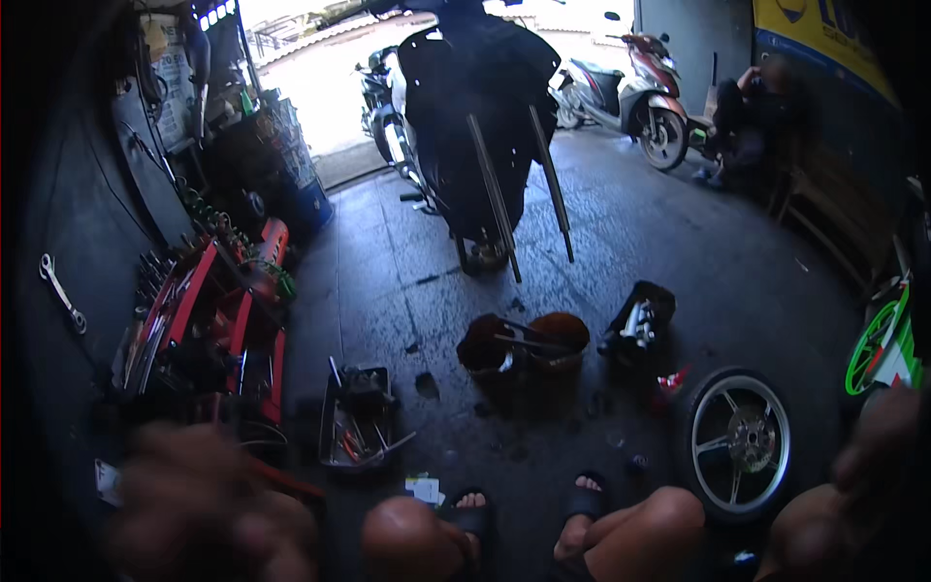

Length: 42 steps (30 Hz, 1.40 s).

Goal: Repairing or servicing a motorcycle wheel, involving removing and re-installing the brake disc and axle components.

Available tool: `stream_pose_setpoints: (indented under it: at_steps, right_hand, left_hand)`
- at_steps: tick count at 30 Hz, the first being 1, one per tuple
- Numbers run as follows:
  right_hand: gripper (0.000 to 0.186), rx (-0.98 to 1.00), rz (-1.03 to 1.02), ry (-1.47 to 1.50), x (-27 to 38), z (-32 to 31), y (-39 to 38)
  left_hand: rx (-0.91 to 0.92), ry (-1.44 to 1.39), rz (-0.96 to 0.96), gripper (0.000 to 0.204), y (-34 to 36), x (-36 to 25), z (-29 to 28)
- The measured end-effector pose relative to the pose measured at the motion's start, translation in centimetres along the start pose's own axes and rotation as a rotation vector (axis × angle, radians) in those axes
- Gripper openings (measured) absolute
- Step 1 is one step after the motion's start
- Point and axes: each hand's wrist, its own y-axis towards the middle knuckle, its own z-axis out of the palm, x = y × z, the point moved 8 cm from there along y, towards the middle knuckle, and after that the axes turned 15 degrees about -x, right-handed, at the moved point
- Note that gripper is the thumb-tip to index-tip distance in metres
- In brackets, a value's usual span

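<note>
Head view: floor [630,228] of a workshop, seen over my bent knees [402,532].
Left hand [184,475]: low at the left, blurred, nearest the red toolbox [239,335]; I cannot tell whether it grips anything.
Right hand [884,427]: low at the right, blurred, on the far right side of the wheel [752,438]; its grip I cannot tell either.
Wheel position: on the floor at my front right, tyre fitted, disc at the hub, apart from the bike [465,87].
Bike: ahead of me, two bare fork tubes [493,184] pointing down, no wheel between them.
Bowls [561,335]: two, brown, on the floor between me and the bike, rods [533,340] across them.
Tray [326,432]: front left, tools inside.
Parts box [640,320]: dark, silver parts inside, right of the bowls.
Bike step: I judge it a pause in front-end work; both hands are well apart from the tubes.
Tube access: in my judgement, a next move there calls for leaning forward, clear of the bowls.
</note>
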Motion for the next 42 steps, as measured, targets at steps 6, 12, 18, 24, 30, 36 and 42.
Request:
stream_pose_setpoints:
  at_steps: [6, 12, 18, 24, 30, 36, 42]
  right_hand:
    - [0.041, 0.522, 0.061, 0.07, -9.2, 13.8, -3.4]
    - [0.046, 0.646, 0.001, 0.39, -13.2, 25.4, -10.0]
    - [0.043, 0.836, 0.028, 0.288, -16.5, 31.3, -16.4]
    - [0.028, 0.798, 0.027, 0.31, -16.9, 33.3, -19.8]
    - [0.026, 1.029, 0.072, 0.289, -15.4, 34.5, -22.4]
    - [0.026, 1.441, 0.28, 0.301, -15.7, 36.8, -30.7]
    - [0.027, 1.388, 0.451, 0.123, -17.7, 42.9, -45.3]
  left_hand:
    - [0.348, -0.668, -1.428, 0.08, -6.9, 12.8, 12.6]
    - [0.413, -0.761, -1.659, 0.089, -16.2, 17.7, 17.2]
    - [0.438, -0.617, -1.653, 0.089, -20.5, 21.8, 16.3]
    - [0.36, -0.74, -1.791, 0.075, -23.0, 24.2, 12.3]
    - [0.624, -0.765, -1.577, 0.057, -25.5, 23.6, 9.7]
    - [0.78, -0.509, -1.676, 0.058, -36.3, 25.9, 3.1]
    - [0.665, 0.854, -1.334, 0.057, -42.2, 28.3, -13.3]
